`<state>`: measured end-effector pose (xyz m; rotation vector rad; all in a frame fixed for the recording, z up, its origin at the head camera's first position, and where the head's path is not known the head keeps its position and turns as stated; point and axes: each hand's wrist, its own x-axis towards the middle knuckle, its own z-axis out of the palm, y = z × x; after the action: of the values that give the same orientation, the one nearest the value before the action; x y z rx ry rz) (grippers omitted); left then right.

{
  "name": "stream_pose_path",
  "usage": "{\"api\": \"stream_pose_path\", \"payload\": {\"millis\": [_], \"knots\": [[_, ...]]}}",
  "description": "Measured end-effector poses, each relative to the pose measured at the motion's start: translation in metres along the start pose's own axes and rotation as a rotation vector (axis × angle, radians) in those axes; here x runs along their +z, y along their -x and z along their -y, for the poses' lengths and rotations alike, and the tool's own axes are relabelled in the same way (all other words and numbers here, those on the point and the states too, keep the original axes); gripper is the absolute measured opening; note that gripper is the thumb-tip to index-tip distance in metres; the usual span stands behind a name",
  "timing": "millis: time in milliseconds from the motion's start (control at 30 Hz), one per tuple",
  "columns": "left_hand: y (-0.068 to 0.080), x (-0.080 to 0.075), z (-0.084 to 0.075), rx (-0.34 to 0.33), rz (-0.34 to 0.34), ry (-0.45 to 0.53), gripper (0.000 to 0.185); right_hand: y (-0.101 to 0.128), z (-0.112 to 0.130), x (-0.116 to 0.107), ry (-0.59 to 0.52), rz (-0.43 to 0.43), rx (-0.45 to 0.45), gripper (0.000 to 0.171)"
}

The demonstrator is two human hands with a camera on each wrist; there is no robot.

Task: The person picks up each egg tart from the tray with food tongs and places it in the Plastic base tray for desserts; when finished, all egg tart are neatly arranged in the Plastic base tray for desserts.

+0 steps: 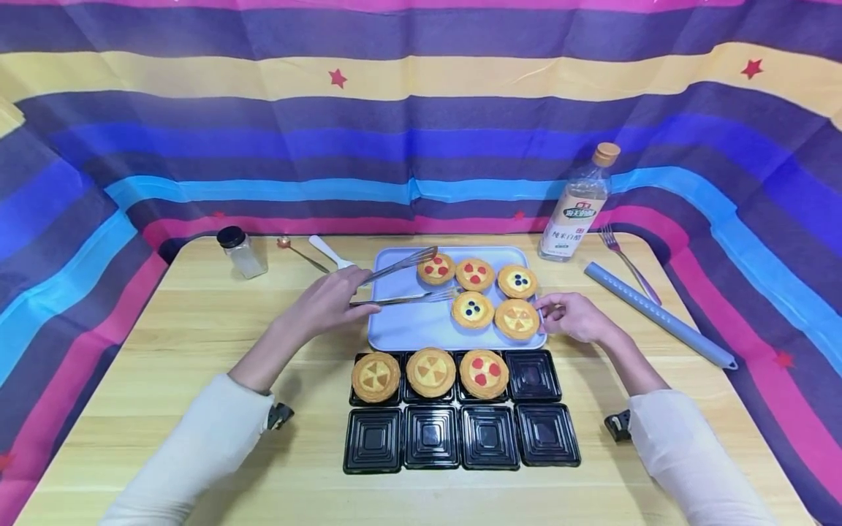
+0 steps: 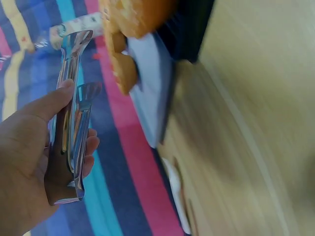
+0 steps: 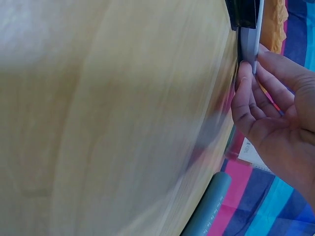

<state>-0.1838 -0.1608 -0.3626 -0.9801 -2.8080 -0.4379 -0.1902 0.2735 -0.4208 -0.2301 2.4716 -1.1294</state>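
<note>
Left hand (image 1: 325, 303) hides tongs' (image 1: 401, 281) handle; wrist views blurred.

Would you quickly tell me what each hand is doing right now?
Left hand: holding tongs.
Right hand: fingers pinching the tray edge.

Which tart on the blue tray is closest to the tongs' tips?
The back-left tart, red-dotted, at the tray's far left. The tongs in the left hand open right beside it; the other four sit farther right.
</note>
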Motion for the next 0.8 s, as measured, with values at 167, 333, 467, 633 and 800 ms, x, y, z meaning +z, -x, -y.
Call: {"api": "stream_pose_path", "payload": {"millis": [167,333,467,633,800], "knots": [[-0.006,0.006,0.013,-0.076,0.039,-0.007,0.053,-0.001,0.000,-0.001,0.010,-0.002,0.003,0.049],[-0.010,0.011,0.020,-0.103,0.061,-0.013,0.056,-0.001,0.000,-0.001,0.005,-0.003,0.006,0.049],[-0.014,0.014,0.024,-0.120,0.078,-0.014,0.059,0.000,0.000,-0.001,0.004,-0.003,0.005,0.049],[-0.021,0.016,0.025,-0.133,0.116,0.001,0.060,0.000,0.001,-0.001,0.006,0.000,0.011,0.050],[-0.023,0.019,0.024,-0.134,0.125,0.011,0.060,0.001,0.002,0.000,0.004,0.002,0.015,0.050]]}}
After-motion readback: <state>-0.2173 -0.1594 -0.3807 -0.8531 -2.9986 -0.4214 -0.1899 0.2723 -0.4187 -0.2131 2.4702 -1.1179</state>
